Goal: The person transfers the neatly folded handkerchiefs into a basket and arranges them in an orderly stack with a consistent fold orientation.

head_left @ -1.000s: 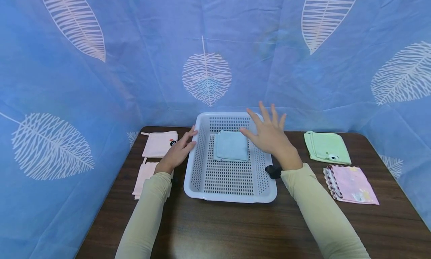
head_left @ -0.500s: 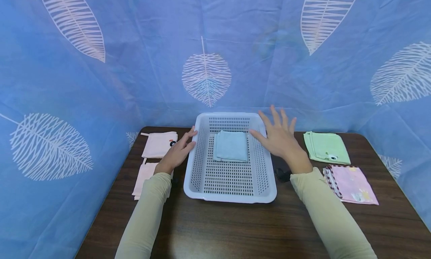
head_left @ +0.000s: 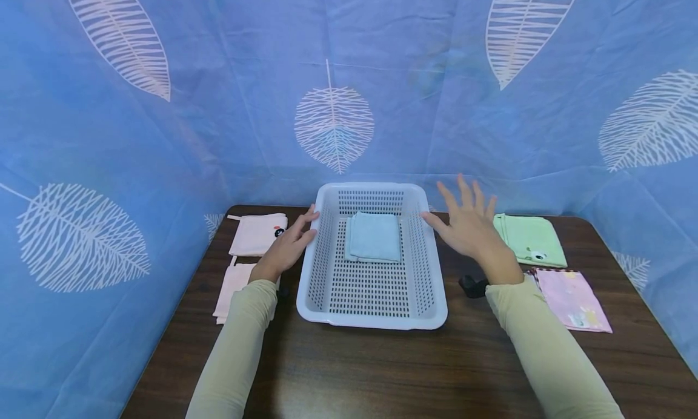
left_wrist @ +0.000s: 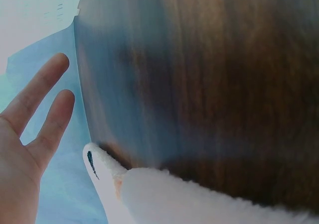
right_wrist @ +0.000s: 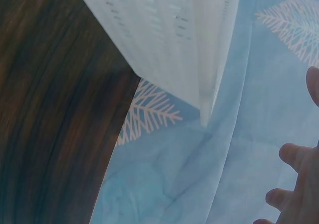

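A white perforated plastic basket [head_left: 372, 323] stands mid-table, with a folded light-blue towel [head_left: 375, 237] lying toward its far end. My left hand [head_left: 285, 247] is at the basket's left rim, fingers extended; whether they touch it is hard to tell. In the left wrist view, the fingers [left_wrist: 52, 127] are spread and hold nothing. My right hand [head_left: 473, 228] hovers between the basket's right side and a folded green towel [head_left: 537, 240], fingers spread, nothing held. From the right wrist, the basket's outer wall [right_wrist: 164, 45] appears apart from the fingertips [right_wrist: 289, 154].
Two folded pale-pink towels, a far one [head_left: 253, 240] and a near one [head_left: 234, 284], lie left of the basket. A pink towel [head_left: 575, 298] with checked trim lies right, partly behind the right sleeve. A blue leaf-print curtain [head_left: 392, 122] hangs behind the dark wooden table [head_left: 371, 370].
My right hand has moved right, from above the basket's right rim to beside it, toward the green towel. The left hand, basket and blue towel stay in place.
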Demonstrator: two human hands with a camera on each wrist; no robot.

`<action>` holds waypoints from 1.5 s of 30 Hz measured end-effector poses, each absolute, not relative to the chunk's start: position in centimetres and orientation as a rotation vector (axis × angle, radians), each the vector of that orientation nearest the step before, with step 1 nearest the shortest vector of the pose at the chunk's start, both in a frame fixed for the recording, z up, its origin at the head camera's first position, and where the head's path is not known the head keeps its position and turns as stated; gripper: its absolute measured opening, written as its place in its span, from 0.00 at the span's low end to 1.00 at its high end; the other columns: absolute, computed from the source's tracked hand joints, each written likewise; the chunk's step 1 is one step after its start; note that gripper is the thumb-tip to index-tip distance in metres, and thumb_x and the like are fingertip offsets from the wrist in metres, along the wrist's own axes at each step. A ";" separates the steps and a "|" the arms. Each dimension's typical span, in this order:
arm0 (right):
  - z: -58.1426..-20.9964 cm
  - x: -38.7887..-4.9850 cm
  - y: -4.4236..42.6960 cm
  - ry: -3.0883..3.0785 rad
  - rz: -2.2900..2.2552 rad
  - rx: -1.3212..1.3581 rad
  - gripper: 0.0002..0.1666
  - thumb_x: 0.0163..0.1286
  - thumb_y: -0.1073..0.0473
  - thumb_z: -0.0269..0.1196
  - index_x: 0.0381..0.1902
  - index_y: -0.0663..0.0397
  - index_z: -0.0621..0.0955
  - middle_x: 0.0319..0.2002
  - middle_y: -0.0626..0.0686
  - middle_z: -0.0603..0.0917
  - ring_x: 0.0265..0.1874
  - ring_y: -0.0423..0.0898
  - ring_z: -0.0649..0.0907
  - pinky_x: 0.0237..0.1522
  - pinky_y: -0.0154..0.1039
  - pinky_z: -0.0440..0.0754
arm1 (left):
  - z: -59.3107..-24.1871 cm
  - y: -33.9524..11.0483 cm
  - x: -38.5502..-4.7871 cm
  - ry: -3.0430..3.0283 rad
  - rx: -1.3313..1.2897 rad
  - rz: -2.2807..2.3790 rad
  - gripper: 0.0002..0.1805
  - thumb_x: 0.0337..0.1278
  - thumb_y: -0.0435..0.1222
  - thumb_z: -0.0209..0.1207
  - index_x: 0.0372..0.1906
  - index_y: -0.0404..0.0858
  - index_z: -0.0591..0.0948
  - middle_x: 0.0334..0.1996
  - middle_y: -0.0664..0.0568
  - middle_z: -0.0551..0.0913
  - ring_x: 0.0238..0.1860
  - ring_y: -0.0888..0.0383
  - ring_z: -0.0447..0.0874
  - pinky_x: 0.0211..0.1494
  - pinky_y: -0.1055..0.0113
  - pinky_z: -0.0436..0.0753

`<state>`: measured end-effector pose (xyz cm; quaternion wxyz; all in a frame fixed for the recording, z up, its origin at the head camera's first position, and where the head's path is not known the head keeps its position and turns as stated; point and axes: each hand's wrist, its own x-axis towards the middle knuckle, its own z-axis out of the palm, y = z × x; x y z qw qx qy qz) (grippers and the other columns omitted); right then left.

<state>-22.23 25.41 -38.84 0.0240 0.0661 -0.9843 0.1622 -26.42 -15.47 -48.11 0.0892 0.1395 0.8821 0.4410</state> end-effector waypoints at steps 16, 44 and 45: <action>-39.8 -21.3 28.5 -3.056 0.509 0.140 0.53 0.74 0.23 0.43 0.84 0.43 0.45 0.82 0.66 0.31 0.79 0.75 0.34 0.67 0.82 0.26 | -48.6 -15.4 -26.3 2.612 0.408 1.334 0.30 0.73 0.66 0.42 0.76 0.77 0.54 0.82 0.75 0.44 0.81 0.46 0.58 0.75 0.33 0.63; -41.5 -18.8 34.2 -3.077 0.492 -0.015 0.54 0.75 0.24 0.41 0.84 0.51 0.45 0.80 0.72 0.31 0.77 0.78 0.33 0.64 0.84 0.23 | -48.3 -15.6 -26.4 2.615 0.395 1.325 0.30 0.72 0.66 0.43 0.75 0.79 0.54 0.81 0.79 0.45 0.82 0.48 0.55 0.76 0.32 0.61; -41.6 -18.7 34.4 -3.079 0.489 -0.022 0.54 0.75 0.24 0.41 0.83 0.52 0.46 0.80 0.73 0.31 0.77 0.79 0.33 0.64 0.84 0.24 | -48.3 -15.5 -26.4 2.615 0.394 1.329 0.30 0.72 0.67 0.43 0.75 0.79 0.54 0.81 0.79 0.45 0.82 0.47 0.55 0.75 0.32 0.61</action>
